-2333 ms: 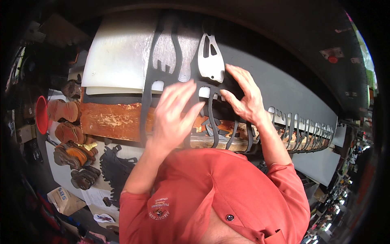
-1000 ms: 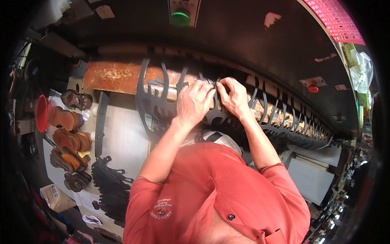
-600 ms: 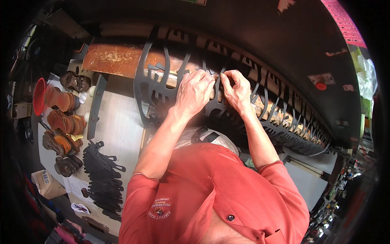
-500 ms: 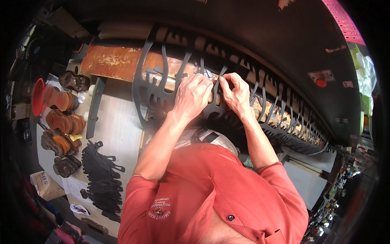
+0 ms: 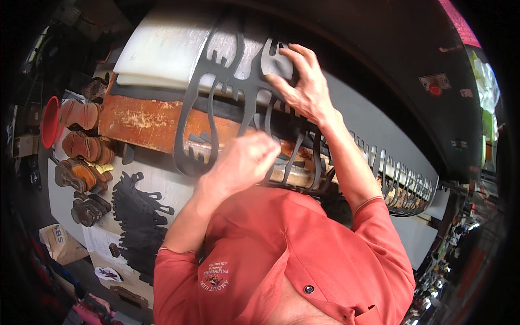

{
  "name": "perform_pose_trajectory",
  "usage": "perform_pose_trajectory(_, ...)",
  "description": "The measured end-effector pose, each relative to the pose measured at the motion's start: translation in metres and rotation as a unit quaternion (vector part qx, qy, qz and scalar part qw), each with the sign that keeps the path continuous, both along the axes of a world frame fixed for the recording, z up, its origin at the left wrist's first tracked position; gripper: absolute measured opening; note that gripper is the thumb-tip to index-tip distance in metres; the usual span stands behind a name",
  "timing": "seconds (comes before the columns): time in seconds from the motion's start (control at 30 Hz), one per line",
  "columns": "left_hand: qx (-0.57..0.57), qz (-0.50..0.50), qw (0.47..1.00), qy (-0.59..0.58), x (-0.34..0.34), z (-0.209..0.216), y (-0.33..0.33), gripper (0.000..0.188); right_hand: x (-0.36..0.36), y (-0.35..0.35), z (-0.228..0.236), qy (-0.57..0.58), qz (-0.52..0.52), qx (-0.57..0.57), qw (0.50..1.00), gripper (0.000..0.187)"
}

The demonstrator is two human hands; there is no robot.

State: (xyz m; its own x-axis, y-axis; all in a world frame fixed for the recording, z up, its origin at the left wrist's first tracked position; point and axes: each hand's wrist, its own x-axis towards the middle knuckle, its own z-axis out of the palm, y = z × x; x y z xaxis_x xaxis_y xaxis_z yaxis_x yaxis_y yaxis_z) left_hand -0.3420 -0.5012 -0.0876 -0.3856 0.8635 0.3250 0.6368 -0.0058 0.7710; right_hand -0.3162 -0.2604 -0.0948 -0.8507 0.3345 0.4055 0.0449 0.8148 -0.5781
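Observation:
A long black sheet [image 5: 250, 86], full of cut-out openings with narrow curved strips between them, drapes over the bench edge. My right hand [image 5: 307, 89] rests on its upper part. Its thumb and fingers are spread on either side of a grey slotted part [image 5: 276, 62] of the sheet. Lower down, my left hand [image 5: 241, 162] is over the sheet's hanging strips, its fingers curled in. Motion blurs this hand, and whatever it may hold is hidden.
A thick white board [image 5: 157, 51] lies above a worn brown bench edge [image 5: 138, 119]. At left are a red round object [image 5: 50, 122], stacked brown shaped pieces [image 5: 84, 145] and a heap of black cut pieces [image 5: 138, 216]. A dark machine panel [image 5: 390, 65] with a red button is beyond.
The sheet's near-left part has shifted up onto the white board, which now shows much more. My right hand has moved farther away with its fingers spreading; my left hand has come down and nearer.

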Motion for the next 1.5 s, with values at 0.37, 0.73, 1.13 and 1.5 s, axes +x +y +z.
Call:
perform_pose_trajectory(0.37, 0.001, 0.222, 0.959, 0.178, -0.082, -0.049, 0.073, 0.039, -0.032, -0.002, -0.030, 0.032, 0.018, -0.158, 0.987, 0.058)
perform_pose_trajectory(0.73, -0.067, 0.205, 0.965, 0.151, -0.079, -0.032, 0.074, 0.035, 0.006, 0.070, 0.066, 0.085, -0.004, -0.683, 0.725, 0.054)
perform_pose_trajectory(1.13, 0.180, 0.110, 0.973, -0.091, -0.001, 0.007, 0.140, 0.067, 0.024, -0.010, 0.058, 0.212, -0.076, -0.761, 0.608, 0.056)
perform_pose_trajectory(1.5, 0.147, 0.190, 0.918, -0.317, -0.059, 0.003, 0.107, 0.044, 0.033, -0.002, 0.057, 0.188, -0.083, -0.764, 0.611, 0.056)
